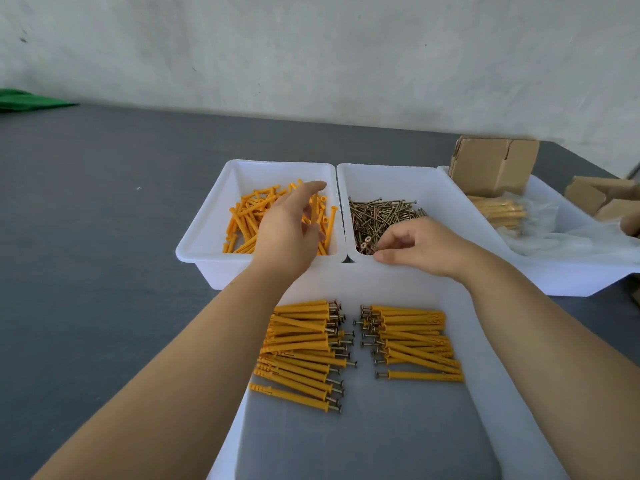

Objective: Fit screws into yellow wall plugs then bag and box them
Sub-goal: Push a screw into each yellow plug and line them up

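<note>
Assembly stage, mid-run. Near tray [485, 393] holds two rows of finished plug-and-screw units [301, 344], screw heads facing the middle gap; left row is longer than right.

Left hand [291, 226] reaches into the plug bin [204, 230] over the loose yellow wall plugs [242, 220]; fingers spread and relaxed, nothing clearly gripped.

Right hand [419, 247] is at the near edge of the screw bin [446, 202]; fingertips pinched together on the screws [381, 213], though whether one is actually held cannot be told.

Far right bin [571, 275] already carries bagged units [502, 211] and cardboard boxes [491, 168].

Judgement: many loose plugs and screws remain; bagging and boxing of the tray's batch not yet done.
</note>
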Demonstrator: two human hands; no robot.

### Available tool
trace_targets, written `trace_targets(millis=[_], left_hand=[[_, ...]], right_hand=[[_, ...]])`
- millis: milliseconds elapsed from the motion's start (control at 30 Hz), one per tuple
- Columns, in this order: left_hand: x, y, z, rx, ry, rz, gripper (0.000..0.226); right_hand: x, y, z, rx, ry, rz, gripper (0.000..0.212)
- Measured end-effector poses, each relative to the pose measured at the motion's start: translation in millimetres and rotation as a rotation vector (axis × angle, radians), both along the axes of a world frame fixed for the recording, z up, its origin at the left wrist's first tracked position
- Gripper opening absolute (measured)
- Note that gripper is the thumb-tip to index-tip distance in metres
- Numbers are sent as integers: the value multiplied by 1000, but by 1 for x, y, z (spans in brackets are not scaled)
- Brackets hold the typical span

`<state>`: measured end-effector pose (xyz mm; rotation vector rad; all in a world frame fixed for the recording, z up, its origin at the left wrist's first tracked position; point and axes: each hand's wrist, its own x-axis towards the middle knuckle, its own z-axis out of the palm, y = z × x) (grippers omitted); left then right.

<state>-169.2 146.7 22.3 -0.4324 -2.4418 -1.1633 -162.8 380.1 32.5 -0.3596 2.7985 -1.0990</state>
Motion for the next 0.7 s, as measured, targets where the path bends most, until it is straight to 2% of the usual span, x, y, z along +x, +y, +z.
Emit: trace_targets(millis=[133, 233, 333, 467, 600, 700], left_hand=[[3, 1, 4, 58, 83, -17, 39], [8, 1, 10, 130, 181, 26, 30], [13, 1, 13, 172, 254, 39, 26], [17, 4, 12, 247, 137, -49, 24], [20, 8, 13, 334, 23, -97, 23], [20, 8, 15, 376, -84, -115, 31]], right_hand=[[3, -11, 0, 21, 129, 4, 6], [5, -17, -2, 43, 278, -54, 16], [5, -17, 0, -48, 393, -170, 13], [4, -17, 3, -244, 515, -308, 42], [7, -20, 6, -338, 560, -340, 39], [11, -27, 5, -355, 534, -307, 37]])
